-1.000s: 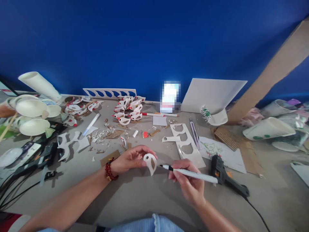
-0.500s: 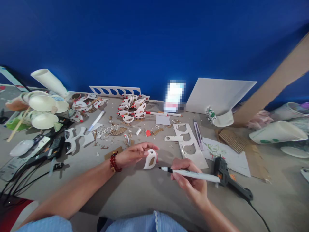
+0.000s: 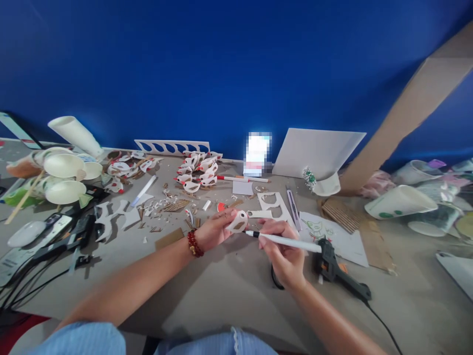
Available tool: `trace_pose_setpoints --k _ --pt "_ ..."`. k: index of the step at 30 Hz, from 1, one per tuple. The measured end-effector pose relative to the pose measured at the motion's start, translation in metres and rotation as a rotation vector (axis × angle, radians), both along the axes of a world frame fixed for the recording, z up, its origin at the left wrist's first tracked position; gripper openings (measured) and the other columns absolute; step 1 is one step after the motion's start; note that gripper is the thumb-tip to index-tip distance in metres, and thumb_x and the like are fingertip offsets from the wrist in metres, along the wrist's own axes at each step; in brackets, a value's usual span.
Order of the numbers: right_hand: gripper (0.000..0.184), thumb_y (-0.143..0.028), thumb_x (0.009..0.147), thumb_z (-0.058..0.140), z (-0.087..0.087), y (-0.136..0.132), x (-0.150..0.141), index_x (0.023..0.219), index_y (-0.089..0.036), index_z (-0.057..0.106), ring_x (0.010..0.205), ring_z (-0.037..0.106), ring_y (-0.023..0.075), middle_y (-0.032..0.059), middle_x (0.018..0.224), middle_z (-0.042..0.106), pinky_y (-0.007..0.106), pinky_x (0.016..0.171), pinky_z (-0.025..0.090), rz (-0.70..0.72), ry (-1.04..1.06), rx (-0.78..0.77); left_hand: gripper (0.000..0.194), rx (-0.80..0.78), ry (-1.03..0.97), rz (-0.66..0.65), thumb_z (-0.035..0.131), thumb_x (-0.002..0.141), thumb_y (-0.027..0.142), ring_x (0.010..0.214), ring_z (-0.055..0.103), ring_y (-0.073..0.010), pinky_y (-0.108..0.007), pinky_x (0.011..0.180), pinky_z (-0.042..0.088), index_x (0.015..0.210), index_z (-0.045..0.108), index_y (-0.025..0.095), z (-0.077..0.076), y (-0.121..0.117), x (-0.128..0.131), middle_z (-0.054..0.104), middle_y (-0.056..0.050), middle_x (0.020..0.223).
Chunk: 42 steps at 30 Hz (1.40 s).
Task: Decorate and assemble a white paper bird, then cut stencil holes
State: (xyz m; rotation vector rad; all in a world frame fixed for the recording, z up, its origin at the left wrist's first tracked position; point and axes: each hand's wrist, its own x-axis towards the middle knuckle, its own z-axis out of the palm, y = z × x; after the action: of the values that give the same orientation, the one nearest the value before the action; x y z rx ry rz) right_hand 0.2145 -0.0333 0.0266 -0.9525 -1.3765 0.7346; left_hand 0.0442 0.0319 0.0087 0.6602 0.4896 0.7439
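Observation:
Between the fingers of my left hand (image 3: 216, 229) is a small white bird cutout (image 3: 238, 223) with a dark eye and a brown wing patch. My right hand (image 3: 283, 251) grips a white marker pen (image 3: 288, 240) like a pencil. Its black tip points left, close to the lower edge of the bird; whether it touches I cannot tell. Beyond my hands, several finished-looking white birds (image 3: 192, 186) with red beaks and brown wings stand in a cluster.
A black glue gun (image 3: 332, 271) lies right of my right hand, its cord trailing off. Behind are a white cut-out sheet (image 3: 283, 209), a purple cutter (image 3: 293, 207) and a bird drawing (image 3: 347, 244). Paper scraps (image 3: 162, 204) litter the middle. Paper cups (image 3: 64, 165) and cables stand left.
The bird has turned in my left hand from upright to tilted, and both hands have shifted up the table. The pen tip has come closer to the bird. The view has shifted slightly.

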Motion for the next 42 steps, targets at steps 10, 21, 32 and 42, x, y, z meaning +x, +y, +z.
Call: trace_pose_setpoints --k 10,21,32,42 --pt "0.01 -0.015 0.081 0.058 -0.0064 0.0017 0.0002 0.086 -0.023 0.058 0.068 0.057 0.017 -0.0017 0.066 0.058 0.055 0.098 0.039 0.036 -0.122 0.058 0.032 0.023 0.037 -0.017 0.071 0.078 0.039 0.081 0.063 -0.0185 -0.027 0.073 0.043 0.097 0.066 0.014 -0.0002 -0.0032 -0.0009 0.068 -0.008 0.083" --pt "0.009 -0.015 0.082 0.056 -0.0028 -0.0012 -0.0001 0.085 -0.024 0.058 0.064 0.06 0.0177 -0.0023 0.061 0.058 0.052 0.095 0.043 0.03 -0.178 0.061 0.033 -0.004 0.079 -0.012 0.073 0.076 0.039 0.078 0.063 -0.0165 -0.024 0.064 0.042 0.097 0.067 0.015 -0.0014 -0.0021 -0.001 0.07 -0.007 0.085" --pt "0.008 -0.016 0.082 0.057 -0.0054 0.0011 0.0012 0.084 -0.023 0.057 0.064 0.059 0.0177 -0.0013 0.064 0.06 0.052 0.095 0.043 -0.011 -0.202 0.039 0.033 0.034 0.075 -0.011 0.072 0.076 0.04 0.074 0.061 -0.0155 -0.023 0.062 0.043 0.096 0.067 0.014 -0.0005 -0.0023 -0.0003 0.068 -0.007 0.086" --pt "0.015 -0.011 0.079 0.058 -0.008 -0.0006 0.0007 0.086 -0.024 0.058 0.066 0.059 0.0174 -0.0018 0.066 0.06 0.053 0.095 0.043 0.021 -0.208 0.041 0.035 0.041 0.089 -0.017 0.072 0.076 0.042 0.073 0.061 -0.0148 -0.021 0.057 0.038 0.097 0.066 0.015 -0.0032 -0.0023 -0.0005 0.068 -0.007 0.085"
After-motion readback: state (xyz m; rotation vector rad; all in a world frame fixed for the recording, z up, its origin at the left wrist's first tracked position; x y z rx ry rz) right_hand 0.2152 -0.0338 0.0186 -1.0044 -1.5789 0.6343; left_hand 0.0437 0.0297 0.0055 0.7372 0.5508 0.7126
